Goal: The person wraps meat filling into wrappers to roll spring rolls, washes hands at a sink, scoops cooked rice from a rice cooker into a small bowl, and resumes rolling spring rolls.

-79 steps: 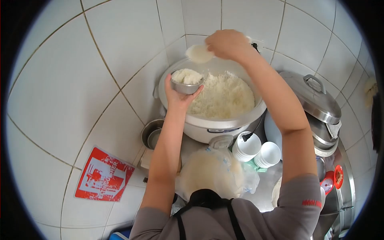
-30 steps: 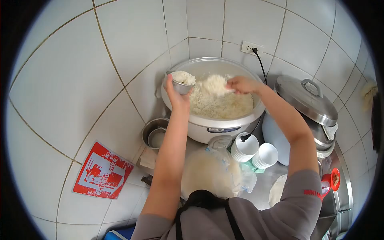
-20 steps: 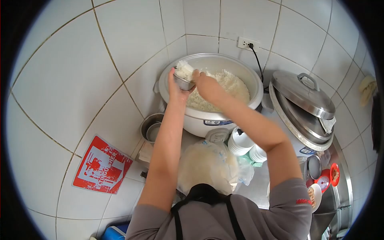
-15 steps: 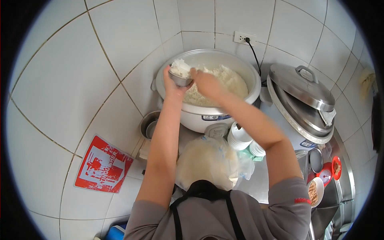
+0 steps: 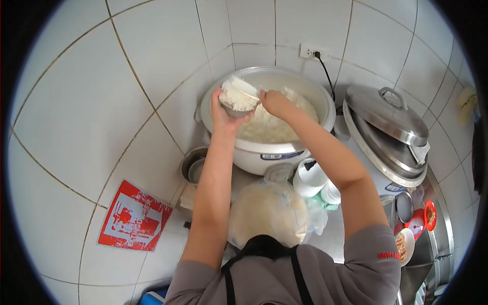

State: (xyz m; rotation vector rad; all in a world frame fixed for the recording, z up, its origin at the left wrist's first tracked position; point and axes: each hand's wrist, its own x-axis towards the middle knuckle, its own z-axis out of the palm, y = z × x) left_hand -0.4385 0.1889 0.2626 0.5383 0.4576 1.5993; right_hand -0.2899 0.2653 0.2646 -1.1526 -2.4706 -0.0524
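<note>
My left hand [image 5: 226, 116] is wrapped round a small metal bowl [image 5: 237, 112] heaped with white rice [image 5: 235, 98], held above the left rim of a big white cooker [image 5: 269, 147]. The fingers of my right hand [image 5: 274, 103] are closed on the handle of a pale rice paddle [image 5: 246, 90], whose blade rests against the heaped rice. More rice [image 5: 274, 127] fills the inside of the cooker, below and right of the bowl.
A second cooker with a tilted metal lid [image 5: 381, 114] stands at the right. Stacked white cups [image 5: 310, 180] and a plastic bag [image 5: 267, 213] lie in front. Metal pots [image 5: 192, 165] are at the left; a red scale [image 5: 417, 223] and food bowl [image 5: 405, 246] are at the right.
Since one second ago, my right hand has carried the paddle from over the cooker to the bowl. The rice in the bowl is heaped higher.
</note>
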